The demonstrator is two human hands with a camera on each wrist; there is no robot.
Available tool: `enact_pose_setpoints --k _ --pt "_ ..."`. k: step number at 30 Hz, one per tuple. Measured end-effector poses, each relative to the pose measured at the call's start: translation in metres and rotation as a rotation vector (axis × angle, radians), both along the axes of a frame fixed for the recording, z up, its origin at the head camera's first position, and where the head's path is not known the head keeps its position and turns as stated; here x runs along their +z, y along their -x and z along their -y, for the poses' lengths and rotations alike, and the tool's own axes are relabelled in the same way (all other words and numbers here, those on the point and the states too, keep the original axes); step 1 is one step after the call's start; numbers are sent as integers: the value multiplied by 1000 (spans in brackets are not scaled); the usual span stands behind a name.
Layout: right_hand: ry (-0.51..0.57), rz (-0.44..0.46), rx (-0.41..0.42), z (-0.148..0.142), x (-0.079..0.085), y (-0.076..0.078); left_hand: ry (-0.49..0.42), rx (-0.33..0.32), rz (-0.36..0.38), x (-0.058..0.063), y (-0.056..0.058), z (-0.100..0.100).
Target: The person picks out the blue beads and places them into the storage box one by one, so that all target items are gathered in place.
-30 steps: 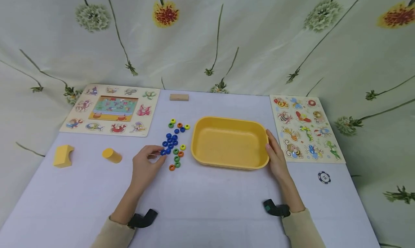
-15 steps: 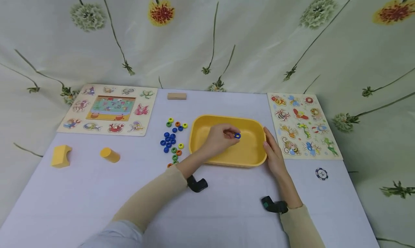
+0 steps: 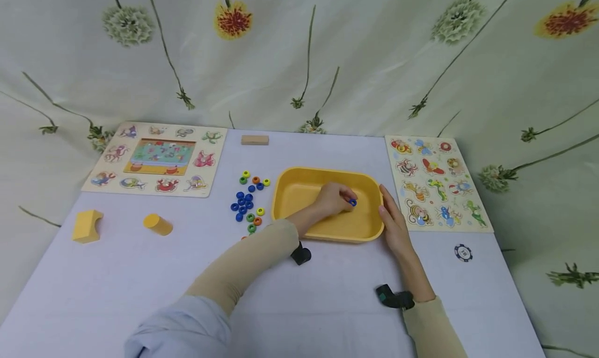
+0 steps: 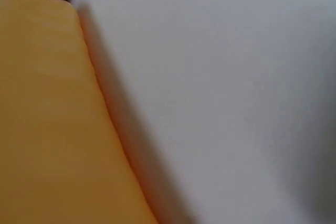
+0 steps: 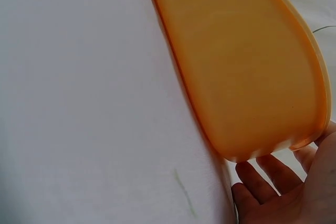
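Note:
In the head view my left hand (image 3: 331, 199) is down inside the yellow tray (image 3: 299, 174), toward its right half. A blue ring-shaped bead (image 3: 353, 202) shows at its fingertips, pinched between thumb and fingers. My right hand (image 3: 396, 224) rests against the tray's right end, its fingers fairly straight along the wall and the thumb near the rim. From the right wrist, fingertips (image 5: 256, 182) touch the end of the tray. The left wrist view has only the tray's outer side (image 4: 58, 108) and white cloth. Left of the tray lie loose beads (image 3: 241, 201), blue, green, orange and yellow.
A yellow cylinder (image 3: 158, 224) and a yellow arched block (image 3: 87, 226) stand at the left. Picture boards lie back left (image 3: 109, 164) and at the right (image 3: 442, 204). A small wooden block (image 3: 255, 140) sits at the back, a round chip (image 3: 463, 252) at the right.
My left hand has picked a blue bead from the group and carried it rightward into the tray, ending lower and further right. My right hand has stayed at the tray's end.

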State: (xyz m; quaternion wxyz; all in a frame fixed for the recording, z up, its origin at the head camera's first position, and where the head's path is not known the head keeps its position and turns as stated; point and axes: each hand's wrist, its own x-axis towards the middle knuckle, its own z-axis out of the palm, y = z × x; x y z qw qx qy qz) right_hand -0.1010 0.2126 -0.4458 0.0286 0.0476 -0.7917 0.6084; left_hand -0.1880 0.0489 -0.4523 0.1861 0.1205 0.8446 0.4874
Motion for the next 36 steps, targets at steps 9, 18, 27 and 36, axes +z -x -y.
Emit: enact_pose_setpoints --k 9,18,27,36 --pt "19 7 3 -2 0 1 142 -107 -99 -3 1 -1" --pt "3 18 3 -1 -2 2 208 -135 -371 29 -25 12" --pt "15 22 -22 -2 -3 0 -245 34 -544 65 -84 107" --pt "19 45 -31 -1 -4 1 -346 380 -539 32 -88 212"
